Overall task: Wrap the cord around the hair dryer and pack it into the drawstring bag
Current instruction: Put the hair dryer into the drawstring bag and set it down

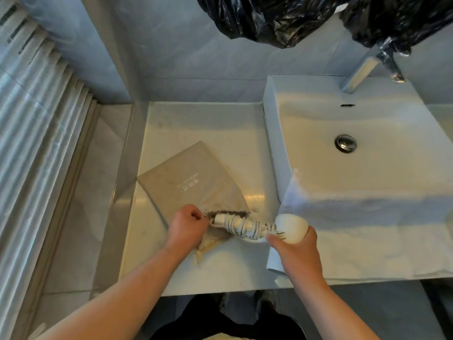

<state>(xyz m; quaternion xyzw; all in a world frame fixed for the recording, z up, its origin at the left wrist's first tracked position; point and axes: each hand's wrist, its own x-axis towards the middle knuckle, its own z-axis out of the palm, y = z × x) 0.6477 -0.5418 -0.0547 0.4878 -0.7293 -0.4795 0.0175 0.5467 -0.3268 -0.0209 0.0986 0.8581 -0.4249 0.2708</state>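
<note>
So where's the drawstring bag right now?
Head view: the drawstring bag lies on the counter left of the sink, its mouth held by the left hand, beside the hair dryer.

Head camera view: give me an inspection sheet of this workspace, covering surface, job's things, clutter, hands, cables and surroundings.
Surface: glossy white countertop, with a white sink to its right.
Job's things: beige drawstring bag lies flat, mouth toward the person; white hair dryer has its handle tip at the bag's mouth, head still outside.
Clutter: white towel draped over the sink's front edge.
Hands: left hand pinches the bag's mouth open; right hand grips the dryer's head.
Cables: cord wound around the dryer's handle; plug prongs by the right thumb.
Surroundings: faucet, black plastic bag hanging above, slatted panel at left.
</note>
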